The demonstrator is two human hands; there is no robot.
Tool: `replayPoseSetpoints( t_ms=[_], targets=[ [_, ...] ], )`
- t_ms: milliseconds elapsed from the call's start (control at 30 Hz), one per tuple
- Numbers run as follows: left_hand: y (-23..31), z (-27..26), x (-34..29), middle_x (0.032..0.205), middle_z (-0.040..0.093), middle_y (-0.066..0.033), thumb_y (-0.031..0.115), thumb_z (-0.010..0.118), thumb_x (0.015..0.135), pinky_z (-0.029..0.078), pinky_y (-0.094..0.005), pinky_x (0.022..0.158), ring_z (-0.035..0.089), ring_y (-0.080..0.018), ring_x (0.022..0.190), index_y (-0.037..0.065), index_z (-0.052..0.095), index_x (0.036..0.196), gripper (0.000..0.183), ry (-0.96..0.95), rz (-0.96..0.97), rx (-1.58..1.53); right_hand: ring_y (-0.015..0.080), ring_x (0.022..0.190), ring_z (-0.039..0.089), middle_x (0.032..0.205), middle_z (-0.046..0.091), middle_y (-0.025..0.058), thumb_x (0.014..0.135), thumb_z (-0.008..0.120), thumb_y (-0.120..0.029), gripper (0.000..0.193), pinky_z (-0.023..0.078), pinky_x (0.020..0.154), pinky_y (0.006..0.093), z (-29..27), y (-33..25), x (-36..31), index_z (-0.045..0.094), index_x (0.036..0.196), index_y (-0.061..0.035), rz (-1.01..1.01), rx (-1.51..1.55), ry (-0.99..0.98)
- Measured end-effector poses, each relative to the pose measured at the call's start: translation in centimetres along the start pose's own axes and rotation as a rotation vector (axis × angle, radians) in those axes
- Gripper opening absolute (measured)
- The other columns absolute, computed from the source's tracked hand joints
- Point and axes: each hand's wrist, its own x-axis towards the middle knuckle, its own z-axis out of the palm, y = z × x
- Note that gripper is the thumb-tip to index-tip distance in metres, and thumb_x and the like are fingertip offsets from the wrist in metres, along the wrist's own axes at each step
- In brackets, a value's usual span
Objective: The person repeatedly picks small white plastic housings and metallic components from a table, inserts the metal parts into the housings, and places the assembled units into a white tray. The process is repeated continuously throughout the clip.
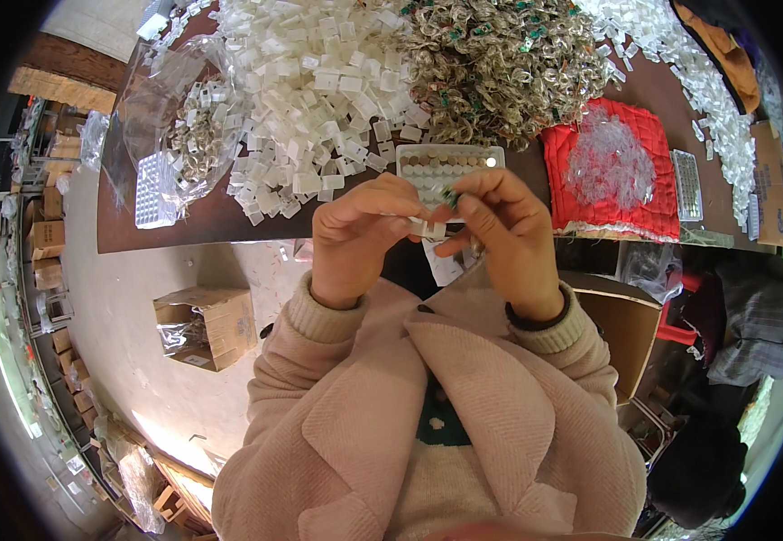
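White plastic clip [429,227] sits pinched between both hands, left hand [355,236] and right hand [507,236] closed together on it just below the tray [450,167] on the desk [220,216], apparently mid-assembly, needing fine fingertip alignment.

A heap of small white plastic pieces [319,81] is lying on the dark brown tabletop [202,221] beside a tangled pile of metallic rings [500,63]. A red cloth [649,194] is holding clear plastic bits [608,158], and an open cardboard box [207,326] is sitting on the floor.
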Motion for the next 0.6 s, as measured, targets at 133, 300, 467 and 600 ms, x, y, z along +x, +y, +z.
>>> replayPoseSetpoints(
  t_ms=[133, 300, 467, 600],
  targets=[
    [-0.2, 2.0, -0.9, 0.103, 0.067, -0.0133, -0.012, 0.064, 0.087, 0.06, -0.0309, 0.079, 0.065, -0.0215, 0.1, -0.005, 0.063, 0.116, 0.03, 0.242, -0.101, -0.063, 0.0163, 0.095, 0.068, 0.105, 0.065, 0.0096, 0.099, 0.057, 0.001, 0.016, 0.063, 0.075, 0.0282, 1.0, 1.1, -0.3, 0.059, 0.114, 0.0042, -0.261, -0.138, 0.039],
    [-0.6, 2.2, -1.6, 0.111, 0.067, -0.0151, -0.01, 0.066, 0.089, 0.062, -0.0347, 0.081, 0.068, -0.0236, 0.099, -0.007, 0.054, 0.131, 0.043, 0.299, -0.173, 0.049, 0.0167, 0.089, 0.068, 0.098, 0.066, 0.0108, 0.095, 0.06, 0.005, 0.011, 0.06, 0.074, 0.0282, 1.8, 1.3, -0.1, 0.064, 0.105, 0.0032, -0.455, -0.322, 0.123],
    [-0.6, 2.0, -2.1, 0.115, 0.068, -0.0185, -0.007, 0.066, 0.09, 0.062, -0.0319, 0.074, 0.07, -0.02, 0.09, -0.008, 0.058, 0.126, 0.037, 0.344, -0.157, 0.128, 0.0218, 0.08, 0.066, 0.092, 0.066, 0.0126, 0.088, 0.066, 0.007, 0.013, 0.053, 0.066, 0.0296, 1.0, 0.2, 0.3, 0.066, 0.1, 0.0016, -0.758, -0.895, 0.068],
    [-0.5, 2.1, -2.1, 0.115, 0.068, -0.0187, -0.009, 0.066, 0.089, 0.062, -0.031, 0.077, 0.07, -0.0199, 0.091, -0.008, 0.061, 0.124, 0.036, 0.29, -0.154, 0.105, 0.0269, 0.076, 0.067, 0.09, 0.066, 0.0116, 0.082, 0.069, 0.007, 0.019, 0.054, 0.065, 0.0329, 1.2, 0.3, 0.3, 0.068, 0.1, -0.0012, -0.741, -0.93, 0.076]
  ],
)
